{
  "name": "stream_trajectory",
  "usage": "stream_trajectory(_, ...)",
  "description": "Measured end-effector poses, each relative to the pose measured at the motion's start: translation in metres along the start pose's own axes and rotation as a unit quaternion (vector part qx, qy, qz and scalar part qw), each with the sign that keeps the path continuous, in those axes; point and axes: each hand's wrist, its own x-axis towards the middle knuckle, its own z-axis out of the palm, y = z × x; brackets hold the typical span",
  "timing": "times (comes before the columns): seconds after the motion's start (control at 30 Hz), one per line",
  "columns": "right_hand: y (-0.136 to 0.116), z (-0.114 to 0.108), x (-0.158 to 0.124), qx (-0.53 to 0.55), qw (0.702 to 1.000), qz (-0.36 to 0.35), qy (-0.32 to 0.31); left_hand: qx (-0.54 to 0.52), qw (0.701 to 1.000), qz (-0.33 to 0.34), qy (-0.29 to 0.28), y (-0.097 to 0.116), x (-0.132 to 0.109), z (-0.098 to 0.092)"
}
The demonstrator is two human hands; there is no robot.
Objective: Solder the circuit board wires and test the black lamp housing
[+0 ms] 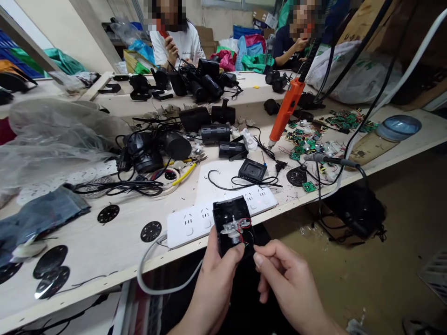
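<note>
My left hand [218, 274] grips an open black plastic housing [226, 209] just off the table's front edge, its thumb over the lower rim. Inside the housing sit a small motor with a clear plastic gear part [233, 228] and a looped red wire [244, 223]. At the housing's lower right corner, my right hand [284, 270] is closed in a pinch of thumb and forefinger. A thin dark wire [252, 236] seems to run to those fingertips; its end is hidden. Right behind the housing lies a white power strip [181, 239].
An orange electric screwdriver [288, 109] hangs at the right. Beyond the strip are a black box with a cable [252, 170], yellow-handled pliers [185, 174], green circuit boards [300, 144], a soldering iron [324, 159] and black lamp-like housings [214, 133]. Two people sit across the table.
</note>
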Motion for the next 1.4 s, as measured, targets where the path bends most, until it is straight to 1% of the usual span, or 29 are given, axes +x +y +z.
stream_trajectory(0.03,0.001,0.0,-0.001,-0.002,1.0,-0.012,0.001,-0.001,1.0,0.002,0.004,0.0,0.0,0.002)
stream_trajectory(0.07,0.002,-0.001,-0.001,-0.019,0.999,-0.047,0.004,-0.006,1.0,0.001,0.004,0.001,0.0,0.003)
stream_trajectory(0.1,0.002,-0.003,-0.002,-0.051,0.994,-0.097,0.008,-0.012,1.0,-0.005,0.001,0.001,0.0,0.004)
stream_trajectory(0.13,0.003,-0.006,-0.003,-0.092,0.984,-0.155,0.012,-0.017,1.0,-0.012,-0.008,0.001,0.0,0.006)
stream_trajectory(0.2,0.003,-0.014,-0.007,-0.174,0.951,-0.256,0.019,-0.025,0.999,-0.033,-0.033,0.0,0.0,0.009)
stream_trajectory(0.23,0.003,-0.02,-0.01,-0.208,0.936,-0.285,0.021,-0.027,0.997,-0.048,-0.048,-0.002,0.001,0.012)
stream_trajectory(0.3,0.003,-0.034,-0.017,-0.257,0.919,-0.299,0.013,-0.032,0.992,-0.092,-0.082,-0.007,0.003,0.018)
stream_trajectory(0.4,0.005,-0.055,-0.032,-0.317,0.912,-0.262,-0.006,-0.044,0.976,-0.166,-0.138,-0.019,0.009,0.03)
stream_trajectory(0.47,0.009,-0.066,-0.041,-0.339,0.91,-0.239,-0.004,-0.044,0.964,-0.206,-0.16,-0.03,0.015,0.038)
stream_trajectory(0.53,0.018,-0.073,-0.047,-0.338,0.916,-0.214,0.013,-0.031,0.956,-0.242,-0.165,-0.042,0.021,0.044)
stream_trajectory(0.6,0.029,-0.075,-0.05,-0.32,0.929,-0.184,0.034,-0.016,0.95,-0.265,-0.163,-0.052,0.028,0.046)
stream_trajectory(0.7,0.042,-0.07,-0.049,-0.279,0.942,-0.168,0.074,-0.003,0.95,-0.272,-0.152,-0.061,0.035,0.044)
stream_trajectory(0.8,0.044,-0.062,-0.047,-0.244,0.948,-0.179,0.096,0.013,0.956,-0.264,-0.127,-0.063,0.041,0.041)
stream_trajectory(0.87,0.043,-0.062,-0.045,-0.219,0.955,-0.178,0.09,0.02,0.957,-0.262,-0.122,-0.061,0.044,0.04)
stream_trajectory(0.93,0.049,-0.071,-0.043,-0.185,0.967,-0.158,0.075,0.015,0.952,-0.273,-0.134,-0.06,0.046,0.04)
stream_trajectory(1.0,0.068,-0.087,-0.04,-0.153,0.98,-0.1,0.075,0.007,0.944,-0.293,-0.151,-0.058,0.048,0.039)
stream_trajectory(1.03,0.083,-0.098,-0.039,-0.146,0.983,-0.053,0.096,0.005,0.94,-0.304,-0.155,-0.057,0.049,0.039)
stream_trajectory(1.07,0.1,-0.108,-0.039,-0.15,0.982,-0.023,0.108,0.005,0.937,-0.313,-0.155,-0.056,0.049,0.039)
stream_trajectory(1.13,0.135,-0.124,-0.042,-0.167,0.98,0.005,0.106,0.004,0.935,-0.324,-0.146,-0.055,0.05,0.039)
stream_trajectory(1.17,0.151,-0.128,-0.045,-0.174,0.98,0.013,0.092,0.003,0.935,-0.327,-0.139,-0.055,0.05,0.039)
stream_trajectory(1.2,0.165,-0.128,-0.048,-0.177,0.982,0.02,0.068,0.002,0.935,-0.329,-0.131,-0.055,0.05,0.039)
stream_trajectory(1.27,0.183,-0.119,-0.053,-0.173,0.984,0.026,0.019,0.002,0.936,-0.333,-0.114,-0.055,0.052,0.038)
stream_trajectory(1.33,0.193,-0.104,-0.056,-0.162,0.986,0.026,-0.013,0.003,0.934,-0.345,-0.097,-0.056,0.054,0.037)
stream_trajectory(1.4,0.198,-0.091,-0.056,-0.149,0.988,0.025,-0.022,0.0,0.928,-0.36,-0.092,-0.058,0.056,0.034)
